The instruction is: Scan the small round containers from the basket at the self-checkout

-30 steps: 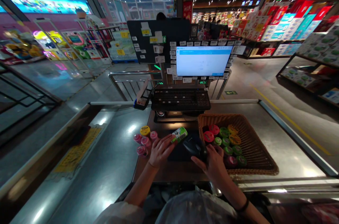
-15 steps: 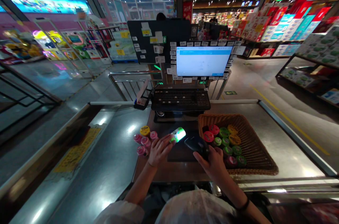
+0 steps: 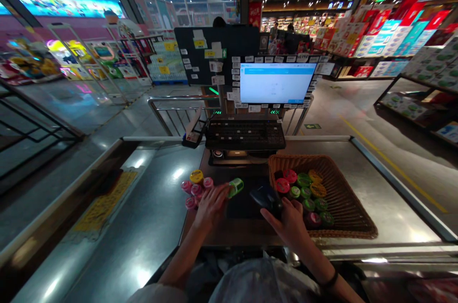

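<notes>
My left hand [image 3: 210, 205] is closed on a small green-capped jar [image 3: 236, 187], which lies tilted with its green end toward the upper right. Just left of those fingers stand several pink-capped jars [image 3: 196, 190] and one yellow-capped jar [image 3: 196, 177], partly hidden by the hand. My right hand [image 3: 290, 222] grips a black handheld barcode scanner [image 3: 265, 198], its head facing the green-capped jar across a short gap. Right of the scanner, a brown wicker basket [image 3: 352, 193] holds several jars with red, green, yellow and pink caps.
Behind my hands a black keyboard [image 3: 245, 134] sits on a raised stand, with a lit monitor [image 3: 277, 84] beyond it. A small card device [image 3: 193, 136] stands left of the keyboard. The metal counter [image 3: 146, 217] extends left, with a yellow patterned mat [image 3: 103, 203] beyond.
My left hand has drawn the green-capped jar slightly left and turned it. The bright light on the jar is gone. The scanner and my right hand stay nearly in place.
</notes>
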Motion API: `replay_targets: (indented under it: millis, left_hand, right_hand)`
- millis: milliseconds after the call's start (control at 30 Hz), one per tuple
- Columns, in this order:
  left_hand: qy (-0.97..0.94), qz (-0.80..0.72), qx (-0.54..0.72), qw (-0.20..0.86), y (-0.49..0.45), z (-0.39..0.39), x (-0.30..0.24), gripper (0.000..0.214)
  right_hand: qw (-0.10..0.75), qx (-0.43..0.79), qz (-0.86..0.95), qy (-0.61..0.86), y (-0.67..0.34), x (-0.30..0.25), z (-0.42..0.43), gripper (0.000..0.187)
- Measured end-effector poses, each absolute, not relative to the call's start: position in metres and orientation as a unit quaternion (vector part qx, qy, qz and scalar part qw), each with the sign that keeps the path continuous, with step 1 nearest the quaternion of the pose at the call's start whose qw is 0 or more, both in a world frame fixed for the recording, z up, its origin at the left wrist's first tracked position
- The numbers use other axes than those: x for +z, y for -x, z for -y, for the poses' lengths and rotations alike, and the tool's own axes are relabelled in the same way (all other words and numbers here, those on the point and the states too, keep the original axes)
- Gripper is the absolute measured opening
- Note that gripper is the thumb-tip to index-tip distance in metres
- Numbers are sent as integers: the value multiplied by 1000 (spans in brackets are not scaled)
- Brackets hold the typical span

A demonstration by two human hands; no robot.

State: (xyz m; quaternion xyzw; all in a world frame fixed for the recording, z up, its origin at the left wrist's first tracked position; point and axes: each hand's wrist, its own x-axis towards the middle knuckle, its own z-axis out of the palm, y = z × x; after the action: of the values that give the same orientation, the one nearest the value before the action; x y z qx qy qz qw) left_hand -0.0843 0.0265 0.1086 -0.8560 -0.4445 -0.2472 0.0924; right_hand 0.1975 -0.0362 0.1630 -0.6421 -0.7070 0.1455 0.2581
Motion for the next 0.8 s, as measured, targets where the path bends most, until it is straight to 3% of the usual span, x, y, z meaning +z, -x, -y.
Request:
replay_targets:
  millis: [167, 433, 800]
  left_hand:
    - [836, 504, -202, 83, 118, -16, 95, 51]
    - [799, 554, -191, 139, 159, -15, 62, 36]
    - [802, 526, -220, 178, 180, -31, 20, 32]
  right_hand:
    - [255, 148, 709, 641, -196, 156, 36, 49]
    - [249, 149, 717, 634, -190, 156, 37, 50]
    - [263, 133, 716, 633, -190, 154, 37, 51]
